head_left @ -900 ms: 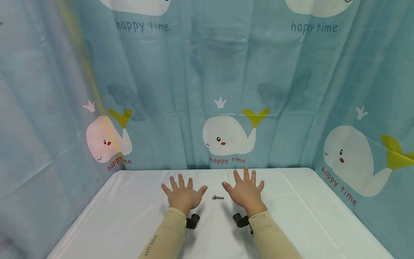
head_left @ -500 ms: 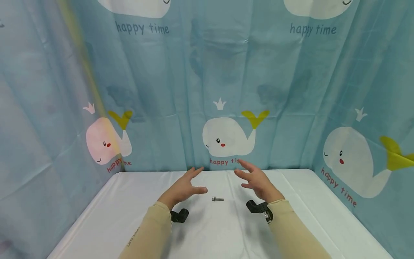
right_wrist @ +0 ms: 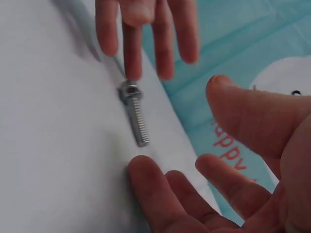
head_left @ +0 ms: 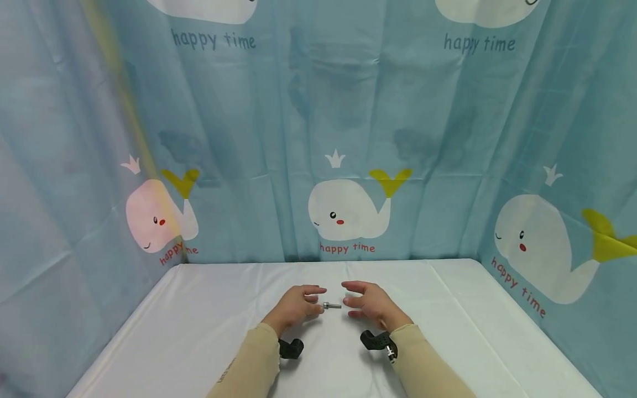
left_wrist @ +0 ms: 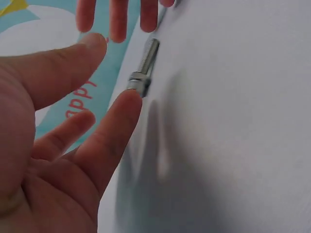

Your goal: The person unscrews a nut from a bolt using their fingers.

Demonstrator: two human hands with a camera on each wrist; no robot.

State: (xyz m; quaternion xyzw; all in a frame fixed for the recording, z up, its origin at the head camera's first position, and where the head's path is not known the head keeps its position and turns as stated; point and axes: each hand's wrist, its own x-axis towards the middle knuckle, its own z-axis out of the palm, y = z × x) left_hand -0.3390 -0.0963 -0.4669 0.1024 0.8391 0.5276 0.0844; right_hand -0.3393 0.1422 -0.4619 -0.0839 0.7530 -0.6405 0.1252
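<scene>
A small silver bolt (head_left: 332, 305) lies on the white tabletop between the two hands, its head toward the left. Threads show along its shank in the left wrist view, and a nut (left_wrist: 140, 76) seems to sit up by the head. My left hand (head_left: 294, 307) is just left of the bolt, fingers apart and slightly bent. One fingertip (left_wrist: 129, 99) overlaps the head end; whether it touches, I cannot tell. From the other side my right hand (head_left: 374, 305) faces the threaded end, fingers spread and loosely bent, with a gap to the bolt in the right wrist view. Neither hand holds anything.
A white cloth covers the table (head_left: 199, 331). Blue curtains (head_left: 278, 138) printed with whales stand behind it and along both sides. Black wrist cameras, left (head_left: 291, 348) and right (head_left: 375, 340), sit at the inner side of each wrist.
Both hands were spread flat with palms down, then turned inward and apart. Now they have lowered and closed in on the bolt from both sides. The bolt stays in place.
</scene>
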